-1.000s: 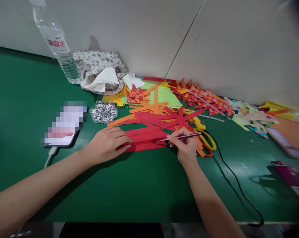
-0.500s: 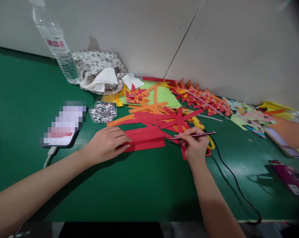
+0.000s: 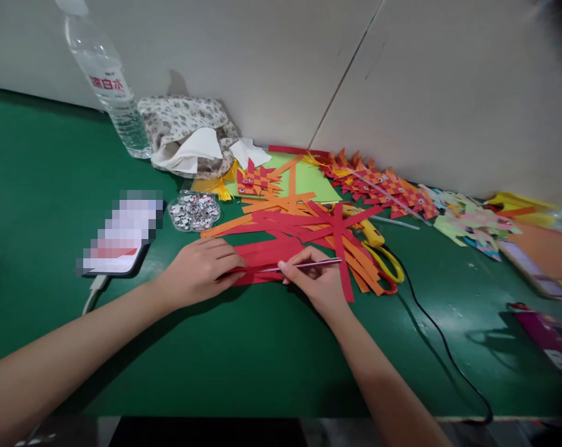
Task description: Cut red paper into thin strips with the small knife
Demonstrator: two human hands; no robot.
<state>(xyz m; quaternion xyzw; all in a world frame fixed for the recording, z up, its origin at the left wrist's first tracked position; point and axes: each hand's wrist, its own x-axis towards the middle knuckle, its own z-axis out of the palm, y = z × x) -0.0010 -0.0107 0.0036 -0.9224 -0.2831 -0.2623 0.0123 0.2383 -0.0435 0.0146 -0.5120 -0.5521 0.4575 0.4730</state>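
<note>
A folded piece of red paper [image 3: 271, 250] lies on the green table. My left hand [image 3: 208, 268] is closed on its left end, thumb below and fingers above, near a raised fold. With my right hand [image 3: 315, 279] I grip a slim pink pen-shaped tool [image 3: 315, 264]. Its thin tip points left, over the paper and close to my left fingertips. I cannot tell whether that tip is a blade or a writing point. Behind the paper, red strips [image 3: 281, 221] and orange strips [image 3: 285, 203] lie in a loose heap.
Scissors [image 3: 392, 267] and a yellow glue gun [image 3: 371, 233] with a black cable lie right of the strips. Checkered paper fish [image 3: 378, 183] line the wall. At left are a phone [image 3: 122, 236], a case of googly eyes [image 3: 194, 211], a tissue pouch [image 3: 187, 118] and a water bottle [image 3: 108, 81].
My right hand has moved left with the pen-shaped tool, from the paper's right end to over its middle. My left hand stays in place on the paper.
</note>
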